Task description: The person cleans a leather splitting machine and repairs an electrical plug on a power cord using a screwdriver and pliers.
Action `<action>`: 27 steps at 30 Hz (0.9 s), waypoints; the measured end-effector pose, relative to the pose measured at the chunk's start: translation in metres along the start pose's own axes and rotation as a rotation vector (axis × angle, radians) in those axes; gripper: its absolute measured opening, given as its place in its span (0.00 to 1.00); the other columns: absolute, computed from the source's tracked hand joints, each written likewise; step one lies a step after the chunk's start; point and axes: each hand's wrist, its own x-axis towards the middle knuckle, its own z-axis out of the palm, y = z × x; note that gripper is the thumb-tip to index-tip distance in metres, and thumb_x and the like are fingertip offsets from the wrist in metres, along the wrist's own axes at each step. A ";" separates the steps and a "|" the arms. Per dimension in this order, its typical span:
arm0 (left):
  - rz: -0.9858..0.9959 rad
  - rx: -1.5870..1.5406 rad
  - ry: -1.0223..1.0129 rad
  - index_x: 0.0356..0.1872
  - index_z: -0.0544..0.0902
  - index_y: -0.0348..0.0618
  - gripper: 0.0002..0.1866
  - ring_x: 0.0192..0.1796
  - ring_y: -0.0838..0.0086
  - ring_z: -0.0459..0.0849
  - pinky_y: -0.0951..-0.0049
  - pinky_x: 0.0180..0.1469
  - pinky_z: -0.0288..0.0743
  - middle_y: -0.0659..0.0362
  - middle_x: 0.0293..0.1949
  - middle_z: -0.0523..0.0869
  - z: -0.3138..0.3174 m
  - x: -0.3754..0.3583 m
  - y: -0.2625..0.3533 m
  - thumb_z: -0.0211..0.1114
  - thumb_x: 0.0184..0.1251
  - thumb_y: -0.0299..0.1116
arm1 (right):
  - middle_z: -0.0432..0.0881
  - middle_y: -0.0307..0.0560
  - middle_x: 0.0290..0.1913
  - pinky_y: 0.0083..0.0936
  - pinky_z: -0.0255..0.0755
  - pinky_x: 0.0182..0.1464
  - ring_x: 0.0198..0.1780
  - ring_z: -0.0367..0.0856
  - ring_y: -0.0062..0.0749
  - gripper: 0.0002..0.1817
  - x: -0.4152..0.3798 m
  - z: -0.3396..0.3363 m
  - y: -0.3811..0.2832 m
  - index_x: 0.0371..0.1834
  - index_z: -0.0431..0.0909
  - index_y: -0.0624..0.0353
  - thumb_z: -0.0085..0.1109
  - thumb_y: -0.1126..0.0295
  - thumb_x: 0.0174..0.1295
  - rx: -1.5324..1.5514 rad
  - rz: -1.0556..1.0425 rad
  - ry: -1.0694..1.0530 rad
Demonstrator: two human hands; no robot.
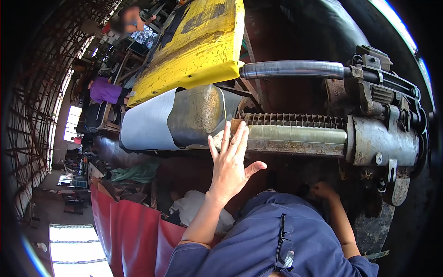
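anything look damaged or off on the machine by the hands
Yes. The machine's shaft housing beside the left hand is rusty and flaking, and the yellow block above is chipped and scuffed. The right hand reaches below it.

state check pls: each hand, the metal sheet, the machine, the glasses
left hand: open, fingers spread, flat against metal sheet edge
right hand: low by the machine, grip not visible
metal sheet: bent, curved over, partly under the yellow block
rusty machine: grimy, chrome rod showing
glasses: hung folded on shirt collar
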 end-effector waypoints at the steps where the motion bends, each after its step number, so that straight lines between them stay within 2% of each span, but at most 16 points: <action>1: -0.004 -0.023 0.004 0.66 0.63 0.39 0.48 0.73 0.56 0.47 0.37 0.66 0.35 0.57 0.70 0.58 0.001 0.000 0.000 0.41 0.55 0.71 | 0.84 0.53 0.31 0.33 0.75 0.40 0.34 0.84 0.41 0.15 0.001 0.000 0.000 0.33 0.83 0.58 0.58 0.59 0.51 -0.002 0.002 -0.005; 7: -0.003 -0.029 -0.029 0.66 0.62 0.44 0.47 0.73 0.55 0.46 0.37 0.66 0.33 0.57 0.71 0.56 -0.001 -0.008 0.004 0.38 0.55 0.72 | 0.83 0.54 0.33 0.34 0.75 0.41 0.35 0.83 0.43 0.15 0.004 -0.003 -0.001 0.34 0.83 0.59 0.59 0.59 0.50 -0.002 0.008 -0.015; 10: -0.043 -0.386 0.038 0.64 0.63 0.38 0.46 0.74 0.54 0.42 0.38 0.66 0.32 0.53 0.71 0.52 -0.006 -0.015 0.000 0.40 0.57 0.70 | 0.83 0.55 0.34 0.35 0.74 0.42 0.37 0.83 0.45 0.15 0.003 -0.003 0.005 0.34 0.83 0.60 0.59 0.60 0.50 -0.021 -0.008 0.027; 11: -0.062 -0.459 0.139 0.62 0.66 0.36 0.45 0.73 0.53 0.47 0.44 0.68 0.39 0.46 0.71 0.51 -0.016 -0.015 -0.001 0.41 0.59 0.69 | 0.83 0.56 0.35 0.35 0.74 0.42 0.38 0.83 0.46 0.15 0.002 -0.001 0.007 0.34 0.83 0.60 0.59 0.60 0.50 -0.026 -0.021 0.046; 12: -0.001 -0.722 0.386 0.57 0.69 0.35 0.40 0.70 0.55 0.54 0.52 0.68 0.47 0.42 0.68 0.55 -0.016 -0.012 -0.005 0.46 0.61 0.65 | 0.83 0.56 0.35 0.36 0.74 0.42 0.38 0.83 0.46 0.15 -0.002 -0.001 0.004 0.34 0.83 0.60 0.59 0.60 0.50 -0.031 0.004 0.046; 14: -0.028 -0.881 0.613 0.52 0.71 0.34 0.28 0.66 0.59 0.63 0.61 0.66 0.54 0.43 0.63 0.63 -0.016 -0.012 -0.020 0.56 0.65 0.52 | 0.83 0.57 0.36 0.37 0.74 0.42 0.39 0.82 0.47 0.15 -0.008 -0.006 -0.001 0.34 0.82 0.61 0.58 0.60 0.51 -0.054 0.050 0.041; 16: -0.150 -1.014 0.638 0.49 0.71 0.34 0.20 0.63 0.63 0.66 0.62 0.65 0.57 0.47 0.59 0.68 -0.021 -0.010 -0.022 0.64 0.62 0.36 | 0.82 0.57 0.35 0.38 0.74 0.42 0.39 0.82 0.48 0.15 -0.009 -0.002 0.004 0.33 0.82 0.61 0.58 0.60 0.51 -0.070 0.061 0.039; 17: -0.127 -0.992 0.602 0.50 0.71 0.34 0.19 0.60 0.66 0.69 0.64 0.64 0.61 0.49 0.57 0.70 -0.015 -0.010 -0.030 0.66 0.58 0.26 | 0.82 0.57 0.35 0.38 0.74 0.42 0.39 0.82 0.48 0.15 -0.009 0.000 0.006 0.33 0.82 0.61 0.58 0.60 0.51 -0.076 0.067 0.040; 18: -0.146 -0.986 0.605 0.48 0.74 0.34 0.18 0.58 0.65 0.72 0.65 0.62 0.63 0.52 0.53 0.75 -0.015 -0.005 -0.023 0.66 0.57 0.25 | 0.82 0.58 0.35 0.38 0.73 0.42 0.39 0.82 0.48 0.15 -0.009 0.000 0.005 0.33 0.82 0.61 0.58 0.60 0.51 -0.077 0.077 0.026; 20: -0.068 -0.719 0.527 0.44 0.77 0.35 0.14 0.55 0.64 0.75 0.68 0.59 0.67 0.53 0.47 0.79 -0.005 -0.003 -0.029 0.66 0.56 0.24 | 0.82 0.58 0.35 0.38 0.73 0.42 0.40 0.82 0.49 0.15 -0.010 0.000 0.001 0.34 0.81 0.61 0.58 0.60 0.51 -0.079 0.101 0.001; 21: -0.090 -0.673 0.568 0.39 0.80 0.36 0.09 0.50 0.64 0.79 0.69 0.54 0.70 0.53 0.42 0.82 -0.006 0.001 -0.022 0.65 0.56 0.23 | 0.82 0.58 0.35 0.38 0.73 0.42 0.40 0.81 0.49 0.15 -0.010 0.001 0.000 0.34 0.81 0.61 0.58 0.60 0.51 -0.082 0.103 0.014; 24: -0.180 -0.627 0.494 0.30 0.83 0.35 0.02 0.38 0.75 0.81 0.75 0.41 0.76 0.56 0.33 0.83 0.001 0.005 -0.026 0.65 0.55 0.20 | 0.82 0.59 0.36 0.38 0.73 0.43 0.40 0.81 0.50 0.15 -0.010 0.006 -0.004 0.34 0.81 0.61 0.57 0.60 0.51 -0.081 0.102 0.038; 27: -0.155 -0.596 0.414 0.28 0.84 0.36 0.03 0.34 0.77 0.80 0.77 0.36 0.76 0.58 0.27 0.82 0.001 0.015 -0.035 0.67 0.51 0.20 | 0.82 0.59 0.36 0.39 0.73 0.43 0.40 0.81 0.50 0.15 -0.012 0.007 -0.005 0.35 0.81 0.62 0.56 0.61 0.52 -0.068 0.087 0.040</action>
